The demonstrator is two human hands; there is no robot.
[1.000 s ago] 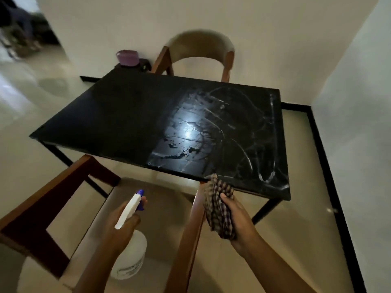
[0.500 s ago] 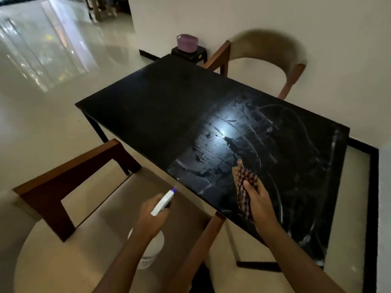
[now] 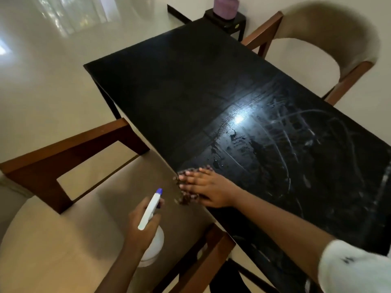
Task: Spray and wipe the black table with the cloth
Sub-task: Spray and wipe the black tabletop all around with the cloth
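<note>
Head view, one entry per item.

- Black table (image 3: 179,85): it runs on a slant from the far-left corner to the lower right. The left half is matte and bare. The right half is wet, with pale curved smears and a bright glare spot.
- Cloth (image 3: 187,198): checked, lying on the table at the near long edge, under your right hand. Its fringe reaches that edge; blur hides whether it overhangs.
- Right hand (image 3: 206,187): flat on the cloth, fingers straight and spread, pressing down, curled round nothing. A white sleeve (image 3: 351,269) shows at lower right.
- Left hand (image 3: 141,227): off the table, over the near chair's seat, fingers wrapped round the neck of the spray bottle (image 3: 150,208). The blue nozzle tip points toward the cloth, just short of the edge.
- Near chair (image 3: 63,149): wooden frame, pale seat, pushed up against the near edge. Its right post stands just beside the tabletop.
- Far chair (image 3: 330,39): against the far long edge, with the wall close behind.
- Small black stand (image 3: 232,22): at the table's far end, carrying a purple container (image 3: 225,6).
- Floor (image 3: 42,81): open and glossy to the left of the table's short end.
</note>
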